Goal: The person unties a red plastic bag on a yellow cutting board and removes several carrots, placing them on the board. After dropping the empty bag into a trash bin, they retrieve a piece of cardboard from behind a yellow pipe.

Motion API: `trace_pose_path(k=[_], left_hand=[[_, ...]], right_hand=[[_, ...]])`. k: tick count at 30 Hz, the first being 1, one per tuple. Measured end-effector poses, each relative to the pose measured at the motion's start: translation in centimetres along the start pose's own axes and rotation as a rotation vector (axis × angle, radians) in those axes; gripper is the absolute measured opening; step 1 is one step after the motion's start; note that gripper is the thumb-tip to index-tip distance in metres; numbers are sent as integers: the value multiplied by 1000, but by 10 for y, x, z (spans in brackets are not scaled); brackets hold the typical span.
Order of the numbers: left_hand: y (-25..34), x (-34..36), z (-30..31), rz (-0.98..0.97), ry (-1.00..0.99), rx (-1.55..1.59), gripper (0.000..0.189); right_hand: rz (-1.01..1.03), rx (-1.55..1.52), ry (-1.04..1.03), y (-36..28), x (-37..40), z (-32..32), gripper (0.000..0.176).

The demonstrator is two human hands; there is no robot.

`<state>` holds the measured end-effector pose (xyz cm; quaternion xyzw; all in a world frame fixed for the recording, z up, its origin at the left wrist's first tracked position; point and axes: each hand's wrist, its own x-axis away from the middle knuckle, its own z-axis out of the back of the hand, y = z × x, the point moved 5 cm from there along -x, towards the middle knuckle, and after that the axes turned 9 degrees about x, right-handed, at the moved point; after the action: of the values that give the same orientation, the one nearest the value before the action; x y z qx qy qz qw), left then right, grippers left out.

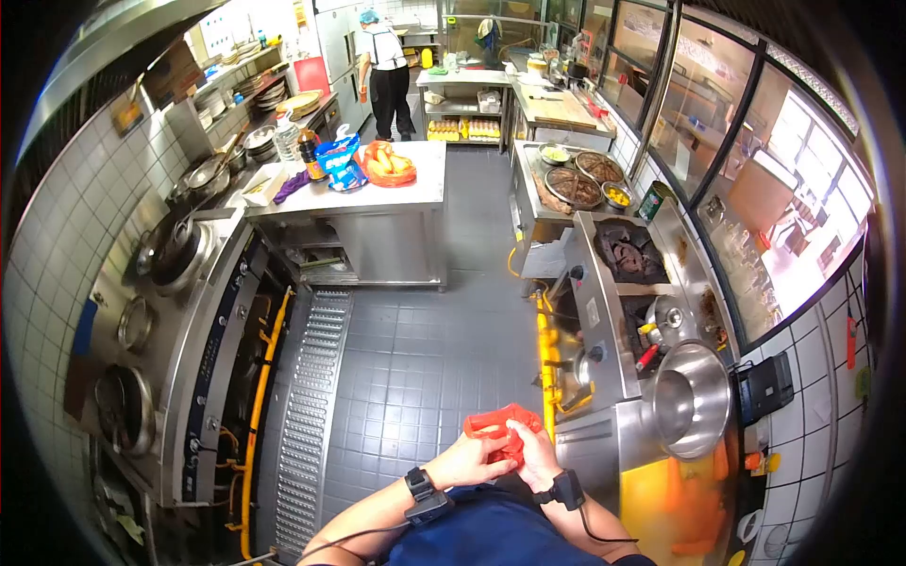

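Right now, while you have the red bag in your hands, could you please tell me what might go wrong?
First, the left hand and right hand hold the red bag in front of the body, not resting on a counter; if the grip slackens, it might fall to the floor. Second, a cord runs from the right wristband toward the yellow surface, so it could perhaps snag as the arm moves.

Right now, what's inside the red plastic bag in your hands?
Only crumpled plastic shows. The left hand and right hand hold the red plastic bag; its folds and their grip cover the inside, so I can't tell whether it contains anything.
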<state>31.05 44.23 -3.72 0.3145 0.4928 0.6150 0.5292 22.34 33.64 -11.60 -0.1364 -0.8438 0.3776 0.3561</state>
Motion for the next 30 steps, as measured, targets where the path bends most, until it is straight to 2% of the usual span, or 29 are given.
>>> trace_pose_path(k=[1,2,3,5,6,7,9,10,11,13,14,15,17,18,20,22,23,25,27,30], left_hand=[[-9,1,10,-31,28,24,28],[-15,2,23,68,1,187,27],[-24,1,32,77,-13,187,27],[-44,-1,62,53,264,200,26],[-49,-6,77,159,278,301,25],[-60,-10,89,161,272,294,25],[-92,-16,114,297,415,407,22],[-101,-24,130,290,456,419,20],[-111,-34,146,289,456,409,20],[-138,-49,184,391,631,451,19],[-144,-62,206,356,678,397,18],[-161,-71,224,385,724,414,19],[-197,-87,260,449,807,434,20],[-209,-97,278,480,848,471,21],[-224,-120,314,474,914,520,19],[-238,-142,351,477,958,586,19],[-241,-155,370,484,966,592,19],[-260,-177,405,466,1062,735,18],[-289,-198,437,421,1116,910,20],[-370,-216,475,521,1154,1087,20]], right_hand=[[-3,-13,6,3,-14,-2,22],[10,24,0,2,-27,-6,22],[22,61,-4,-4,-37,-13,22],[74,74,52,-16,-72,-9,20],[99,126,88,-20,-94,5,28],[125,176,120,-28,-114,17,36],[264,304,205,-58,-144,25,53],[315,316,210,-69,-162,30,62],[332,325,223,-74,-186,40,55],[216,356,152,-87,-229,47,50],[163,403,149,-100,-246,39,39],[167,399,143,-109,-270,36,39],[33,427,104,-118,-316,31,28],[24,448,8,-134,-334,10,14],[5,440,43,-168,-367,-18,19],[-83,359,71,-184,-408,-28,40],[-87,355,72,-194,-423,-37,40],[-10,552,105,-226,-448,-58,35],[-6,527,108,-244,-468,-81,30],[8,414,88,-252,-504,-98,14]])
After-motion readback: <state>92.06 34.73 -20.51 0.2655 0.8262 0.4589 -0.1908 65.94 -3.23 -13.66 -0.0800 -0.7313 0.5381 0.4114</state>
